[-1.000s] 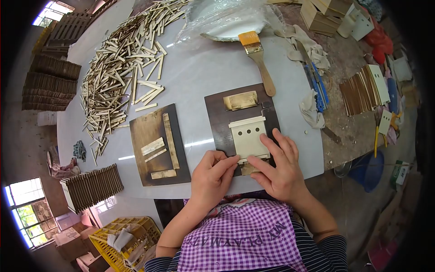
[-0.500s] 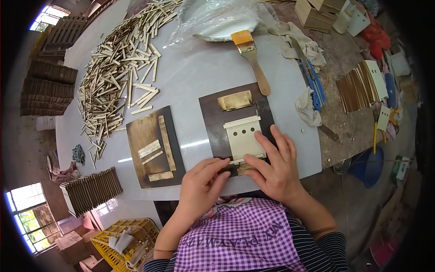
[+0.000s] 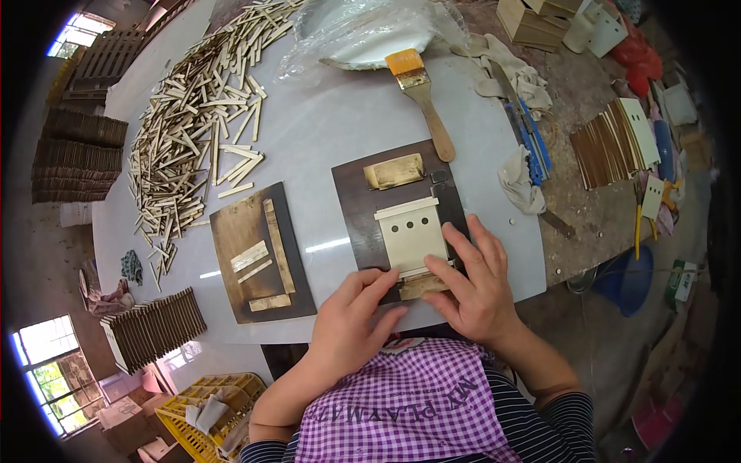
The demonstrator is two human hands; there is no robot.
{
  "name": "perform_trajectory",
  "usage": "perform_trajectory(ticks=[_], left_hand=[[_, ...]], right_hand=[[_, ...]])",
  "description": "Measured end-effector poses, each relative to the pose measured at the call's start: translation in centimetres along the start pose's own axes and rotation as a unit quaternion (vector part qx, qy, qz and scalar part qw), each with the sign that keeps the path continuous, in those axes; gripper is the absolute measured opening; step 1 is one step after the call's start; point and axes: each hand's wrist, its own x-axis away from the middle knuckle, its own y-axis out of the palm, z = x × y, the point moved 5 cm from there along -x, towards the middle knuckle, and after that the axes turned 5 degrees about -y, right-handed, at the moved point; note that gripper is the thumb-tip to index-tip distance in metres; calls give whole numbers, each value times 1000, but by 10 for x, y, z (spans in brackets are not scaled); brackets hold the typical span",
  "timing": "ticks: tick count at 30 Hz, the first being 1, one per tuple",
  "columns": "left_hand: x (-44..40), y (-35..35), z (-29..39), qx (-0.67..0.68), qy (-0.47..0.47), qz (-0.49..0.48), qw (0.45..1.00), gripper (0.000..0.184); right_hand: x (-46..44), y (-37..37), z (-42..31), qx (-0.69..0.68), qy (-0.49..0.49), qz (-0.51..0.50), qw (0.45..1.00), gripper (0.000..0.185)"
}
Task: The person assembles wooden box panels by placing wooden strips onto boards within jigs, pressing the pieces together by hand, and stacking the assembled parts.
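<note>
A pale wooden panel (image 3: 414,243) with three round holes lies flat on a dark board (image 3: 359,185) before me. One thin strip (image 3: 407,208) sits across its far edge, another strip (image 3: 417,272) along its near edge. My left hand (image 3: 351,316) touches the near strip's left end with its fingertips, thumb held apart. On the other side, my right hand (image 3: 480,289) has its fingers spread, one fingertip at the near strip and others by the panel's right edge. Wooden blocks (image 3: 394,171) are on the board beyond the panel and at its near side.
Left of the board is a second board (image 3: 289,231) with wood pieces on it. Many loose strips (image 3: 185,147) are heaped at the far left. A glue brush (image 3: 424,100) lies beside a plastic-covered basin (image 3: 363,46). Stacked panels (image 3: 610,147) stand at the right.
My left thumb has moved away from the index finger. My right fingers have shifted slightly toward the near strip. The panel stays on the board; the whole view has shifted slightly.
</note>
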Motion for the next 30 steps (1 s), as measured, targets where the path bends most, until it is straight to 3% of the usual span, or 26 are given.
perform_trajectory(ticks=[2,6,12,15,18,23,27,28,30], left_hand=[[-4,8,4,-123,85,24,989,54],[-5,18,4,-207,131,31,969,59],[-9,8,4,-179,126,5,976,60],[-11,4,0,-136,96,-9,986,59],[-16,-8,3,-209,124,91,966,61],[-14,-2,-3,-189,130,66,971,62],[-14,-3,-7,-132,127,55,982,55],[-15,-5,-16,-9,80,72,994,49],[-17,-8,-33,234,-17,104,967,38]], right_hand=[[1,1,0,33,-1,5,999,39],[0,1,-2,61,3,7,998,39],[-1,-1,7,2,-4,-1,1000,47],[3,-5,11,-58,27,8,998,59],[4,-6,12,-68,38,19,997,66],[2,-2,7,-47,23,6,999,70],[-5,-3,6,-68,32,-3,997,70],[-8,-2,5,-68,31,-2,997,70],[-15,2,1,-80,27,-15,996,69]])
